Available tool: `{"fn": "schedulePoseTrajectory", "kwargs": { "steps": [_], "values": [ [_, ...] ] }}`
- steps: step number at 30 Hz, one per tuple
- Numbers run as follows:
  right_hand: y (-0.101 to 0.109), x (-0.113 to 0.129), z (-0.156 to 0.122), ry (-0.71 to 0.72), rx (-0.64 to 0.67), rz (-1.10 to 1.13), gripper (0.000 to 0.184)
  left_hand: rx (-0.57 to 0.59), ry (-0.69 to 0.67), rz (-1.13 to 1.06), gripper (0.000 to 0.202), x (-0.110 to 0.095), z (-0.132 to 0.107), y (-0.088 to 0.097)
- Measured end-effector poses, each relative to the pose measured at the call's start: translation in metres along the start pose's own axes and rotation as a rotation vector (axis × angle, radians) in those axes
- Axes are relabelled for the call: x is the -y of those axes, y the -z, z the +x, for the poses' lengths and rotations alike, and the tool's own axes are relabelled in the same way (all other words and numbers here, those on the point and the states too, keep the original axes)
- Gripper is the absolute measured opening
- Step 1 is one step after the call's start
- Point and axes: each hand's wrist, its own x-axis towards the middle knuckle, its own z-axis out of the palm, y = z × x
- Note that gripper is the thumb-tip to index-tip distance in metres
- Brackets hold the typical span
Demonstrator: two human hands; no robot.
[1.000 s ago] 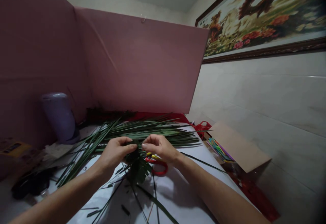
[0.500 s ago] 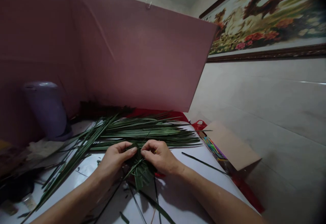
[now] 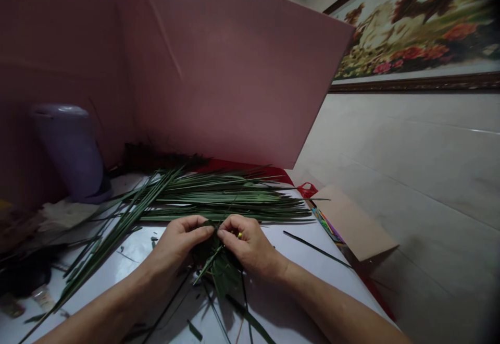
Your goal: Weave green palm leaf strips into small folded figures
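Woven leaf piece [image 3: 216, 263], dark green and folded out of narrow strips, sits low over the white table [image 3: 297, 260] near its front edge, between the two hands. Left hand [image 3: 177, 240] pinches its upper edge with thumb and forefinger curled tight; right hand [image 3: 246, 242] does the same from the other side, so the fingertips of both hands nearly meet above the piece. Loose ends of the strips fan out below the hands toward the camera. A small yellow spot shows just beside the right fingers; it may be part of a tool lying under the hand, but too little of it shows to be sure.

Behind the hands lies a long bundle of green leaves [image 3: 219, 198], spread flat across the table, with a second sheaf slanting down to the left. Short leaf offcuts [image 3: 193, 330] are scattered over the table near the forearms, and a single dark strip [image 3: 316, 249] lies apart to the right. At the table's right edge stands an open cardboard box [image 3: 357, 224] with coloured strips [image 3: 327, 225] showing inside, and a red plastic bag [image 3: 307, 190] just behind it. A purple container [image 3: 66, 148] stands at the far left, against a pink board [image 3: 219, 78] that walls off the back. A framed picture [image 3: 422, 26] hangs on the tiled wall to the right.
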Motion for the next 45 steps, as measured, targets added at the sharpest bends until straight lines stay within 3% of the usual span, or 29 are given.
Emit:
{"fn": "schedulePoseTrajectory", "kwargs": {
  "steps": [6,14,21,36,45],
  "values": [
    [-0.002,-0.001,0.000,0.032,-0.023,-0.018,0.011,-0.014,0.035,0.016,0.023,-0.003,-0.003,-0.002],
    [-0.003,-0.002,0.001,-0.136,-0.042,0.101,0.020,-0.026,0.029,-0.018,0.021,-0.004,-0.008,-0.008],
    [-0.006,-0.014,0.005,-0.209,-0.082,0.343,0.016,0.044,0.029,0.015,0.016,0.001,-0.008,-0.009],
    [-0.006,-0.015,0.003,-0.285,-0.087,0.281,0.019,-0.011,0.034,-0.024,0.020,0.004,-0.003,-0.009],
    [-0.006,-0.013,0.004,-0.356,-0.095,0.320,0.019,0.023,0.059,-0.079,0.016,0.000,-0.006,-0.009]
  ]
}}
